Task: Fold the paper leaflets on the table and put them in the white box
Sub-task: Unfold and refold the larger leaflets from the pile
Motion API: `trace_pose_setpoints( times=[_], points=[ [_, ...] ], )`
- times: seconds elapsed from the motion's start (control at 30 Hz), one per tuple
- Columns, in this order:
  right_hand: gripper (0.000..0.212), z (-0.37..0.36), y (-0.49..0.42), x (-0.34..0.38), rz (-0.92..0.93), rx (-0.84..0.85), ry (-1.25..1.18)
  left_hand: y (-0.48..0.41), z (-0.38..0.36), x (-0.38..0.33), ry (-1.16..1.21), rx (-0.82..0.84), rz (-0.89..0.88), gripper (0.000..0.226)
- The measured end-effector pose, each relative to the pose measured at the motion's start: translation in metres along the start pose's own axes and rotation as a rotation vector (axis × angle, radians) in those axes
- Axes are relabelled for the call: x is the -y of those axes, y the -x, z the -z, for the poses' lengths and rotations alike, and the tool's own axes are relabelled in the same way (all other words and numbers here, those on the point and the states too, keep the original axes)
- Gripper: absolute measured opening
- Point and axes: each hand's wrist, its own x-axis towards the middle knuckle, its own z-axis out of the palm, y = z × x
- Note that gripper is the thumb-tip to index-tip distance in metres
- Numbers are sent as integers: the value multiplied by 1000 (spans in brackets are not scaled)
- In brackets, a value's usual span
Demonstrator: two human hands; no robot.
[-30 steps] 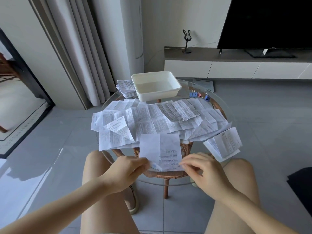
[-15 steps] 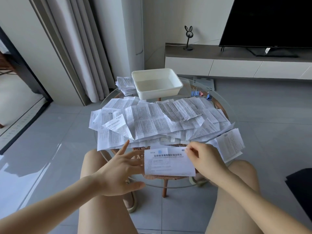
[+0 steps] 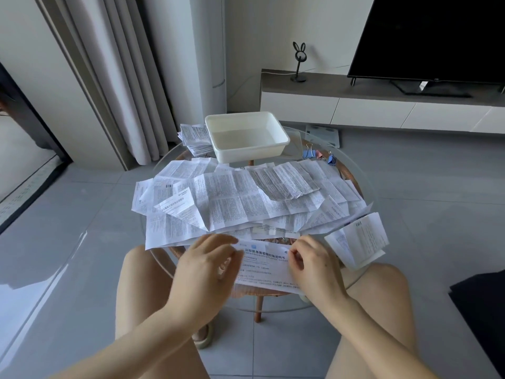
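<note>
Head view: the leaflet [image 3: 263,269] lay at the glass table's [image 3: 364,184] near edge. The left hand [image 3: 210,266] gripped its left edge with curled fingers; the right hand [image 3: 314,266] pinched its right edge. The white box [image 3: 246,149] stood at the far side.

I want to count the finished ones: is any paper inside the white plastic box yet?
No, the white rectangular plastic box shows only its bare bottom, no paper inside.

Chinese heading ending 说明书 on near leaflet [image 3: 263,265], other leaflets [image 3: 246,203] printed too fine to read
</note>
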Motion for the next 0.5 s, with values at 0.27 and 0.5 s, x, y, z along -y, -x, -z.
trace_pose_setpoints(
  times=[0.27,0.5],
  points=[
    [24,2,1,-4,4,15,9,-8,-61,-15,-45,381,-106,41],
    [37,0,-4,-4,42,-34,90,9,-70,1,-95,419,-160,45]
  ],
)
